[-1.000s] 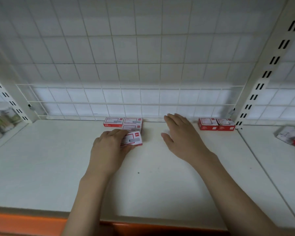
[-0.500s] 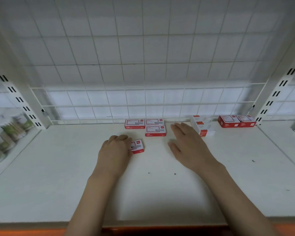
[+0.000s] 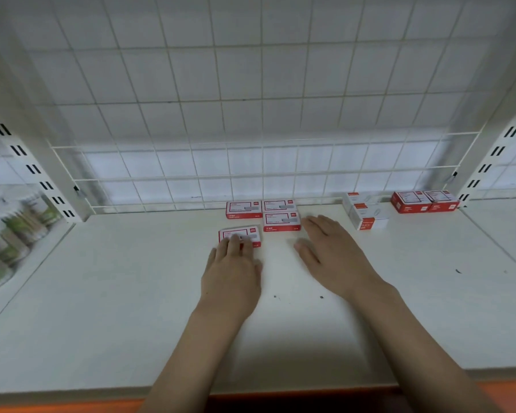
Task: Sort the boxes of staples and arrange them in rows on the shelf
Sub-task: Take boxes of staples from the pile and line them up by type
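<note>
Three red-and-white staple boxes lie flat near the back of the white shelf: two side by side by the wire grid and one in front of the right one. A fourth box lies a little nearer and to the left, slightly askew. My left hand rests flat with straight fingertips on that box's near edge. My right hand lies open and flat on the shelf, just right of the front box, holding nothing.
Two white boxes with red ends stand further right, and two red boxes sit at the back right corner by the slotted upright. A wire grid panel backs the shelf. Packaged goods fill the neighbouring bay on the left.
My left hand drew the box out of the group toward me, and its fingers have straightened onto the box's near edge. My right hand stays flat in much the same place. The camera view shifted.
</note>
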`<move>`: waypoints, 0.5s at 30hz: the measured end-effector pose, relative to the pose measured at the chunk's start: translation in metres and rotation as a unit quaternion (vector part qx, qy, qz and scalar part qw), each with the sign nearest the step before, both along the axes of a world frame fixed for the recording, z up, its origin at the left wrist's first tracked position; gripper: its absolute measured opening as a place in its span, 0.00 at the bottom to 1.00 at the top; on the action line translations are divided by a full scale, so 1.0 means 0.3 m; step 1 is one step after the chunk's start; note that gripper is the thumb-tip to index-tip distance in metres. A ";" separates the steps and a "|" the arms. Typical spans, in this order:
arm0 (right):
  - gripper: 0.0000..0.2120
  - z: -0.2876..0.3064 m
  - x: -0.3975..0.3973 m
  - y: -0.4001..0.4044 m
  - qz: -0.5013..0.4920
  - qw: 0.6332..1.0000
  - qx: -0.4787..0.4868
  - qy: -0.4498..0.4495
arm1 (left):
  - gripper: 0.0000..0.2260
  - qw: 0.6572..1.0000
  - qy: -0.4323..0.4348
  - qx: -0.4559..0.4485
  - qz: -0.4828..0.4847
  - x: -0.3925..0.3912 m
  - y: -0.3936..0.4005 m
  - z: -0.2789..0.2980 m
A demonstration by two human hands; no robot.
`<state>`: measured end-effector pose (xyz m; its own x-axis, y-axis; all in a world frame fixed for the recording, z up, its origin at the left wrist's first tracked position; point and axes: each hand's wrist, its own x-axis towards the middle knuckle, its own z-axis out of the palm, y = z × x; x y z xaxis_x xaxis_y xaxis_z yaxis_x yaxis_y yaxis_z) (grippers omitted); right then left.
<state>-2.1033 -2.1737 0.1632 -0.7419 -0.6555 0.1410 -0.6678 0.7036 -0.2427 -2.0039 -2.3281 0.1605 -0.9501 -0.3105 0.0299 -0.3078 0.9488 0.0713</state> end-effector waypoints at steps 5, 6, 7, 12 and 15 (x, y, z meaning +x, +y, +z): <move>0.27 -0.018 -0.015 0.014 -0.003 1.000 0.005 -0.004 | 0.23 1.000 -0.016 0.002 -0.008 -0.059 -0.032 0.004; 0.27 -0.020 -0.018 0.015 -0.003 1.000 0.008 -0.005 | 0.23 1.000 -0.021 0.004 -0.009 -0.069 -0.035 0.005; 0.28 -0.022 -0.020 0.017 -0.004 1.000 0.011 -0.005 | 0.23 1.000 -0.027 0.007 -0.009 -0.079 -0.037 0.006; 0.33 -0.034 -0.026 0.021 -0.009 1.000 0.008 -0.002 | 0.23 0.999 -0.032 0.009 -0.010 -0.110 -0.039 0.014; 0.31 -0.040 -0.030 0.020 -0.009 1.000 0.005 -0.002 | 0.23 1.000 -0.027 0.009 -0.011 -0.115 -0.042 0.015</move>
<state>-2.1124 -2.1677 0.1512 -0.7540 -0.6437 0.1310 -0.6543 0.7179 -0.2378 -2.0383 -2.3406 0.1651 -0.9567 -0.2898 -0.0262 -0.2909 0.9540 0.0718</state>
